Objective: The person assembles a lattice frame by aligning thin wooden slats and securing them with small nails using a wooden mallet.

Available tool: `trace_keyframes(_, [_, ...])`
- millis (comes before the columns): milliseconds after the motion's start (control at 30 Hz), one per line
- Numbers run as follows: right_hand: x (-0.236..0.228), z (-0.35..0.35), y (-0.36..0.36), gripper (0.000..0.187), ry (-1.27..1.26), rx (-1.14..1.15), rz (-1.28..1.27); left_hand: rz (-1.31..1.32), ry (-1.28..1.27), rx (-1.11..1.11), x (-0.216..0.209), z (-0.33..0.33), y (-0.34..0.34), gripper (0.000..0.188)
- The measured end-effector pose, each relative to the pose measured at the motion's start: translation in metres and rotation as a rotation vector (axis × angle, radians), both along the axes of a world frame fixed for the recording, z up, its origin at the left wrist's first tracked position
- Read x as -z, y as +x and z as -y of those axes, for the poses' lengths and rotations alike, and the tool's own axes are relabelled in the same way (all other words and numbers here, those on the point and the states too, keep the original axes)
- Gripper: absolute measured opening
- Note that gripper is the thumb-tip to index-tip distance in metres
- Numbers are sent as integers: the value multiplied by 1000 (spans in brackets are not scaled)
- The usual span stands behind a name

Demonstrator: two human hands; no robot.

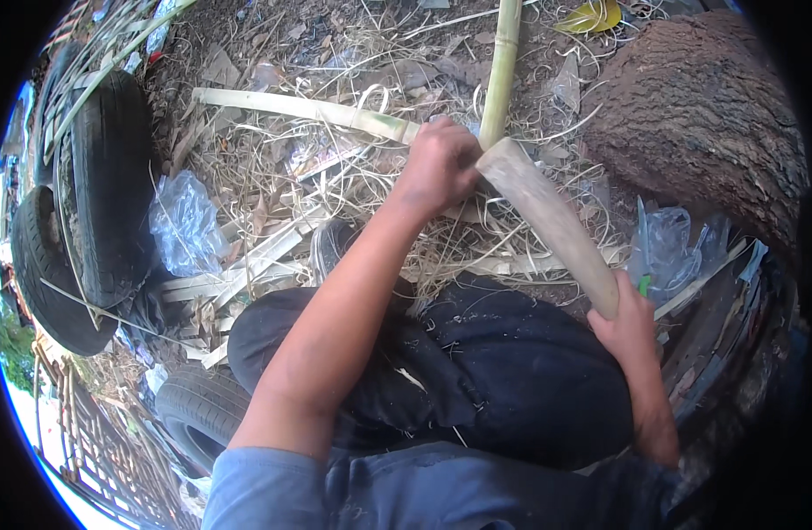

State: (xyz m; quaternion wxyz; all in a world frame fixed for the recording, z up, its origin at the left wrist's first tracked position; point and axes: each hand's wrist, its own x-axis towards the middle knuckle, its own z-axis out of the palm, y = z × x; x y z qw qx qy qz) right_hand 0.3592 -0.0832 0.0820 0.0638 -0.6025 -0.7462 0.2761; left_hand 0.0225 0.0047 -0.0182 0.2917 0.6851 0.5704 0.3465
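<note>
The left hand [442, 168] is closed at the strip [313, 109], its hold unclear. The right hand [629, 320] grips the stick [551, 221]; slipping, this could bruise the left hand.

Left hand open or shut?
Shut: the left hand is balled, knuckles up, at one end of the strip. What it grips is hidden.

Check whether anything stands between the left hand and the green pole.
Nothing visible stands between the left hand and the near end of the green pole. The wooden stick, held in the right hand, has its far end close beside both; whether it touches either is unclear.
</note>
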Motion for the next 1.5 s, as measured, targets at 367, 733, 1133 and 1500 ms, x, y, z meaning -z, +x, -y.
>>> trace_keyframes(367, [-8, 1, 4, 47, 126, 52, -71, 15, 9, -10, -7, -5, 2, 16])
trace_keyframes(733, [-3, 1, -5, 47, 3, 37, 83, 19, 51, 0, 3, -1, -1, 18])
trace_keyframes(1133, [-5, -1, 0, 50, -140, -28, 258, 52, 41, -1, 3, 4, -2, 15])
trace_keyframes(1500, [-13, 1, -12, 50, 82, 123, -81, 76, 50, 9, -3, -3, 1, 16])
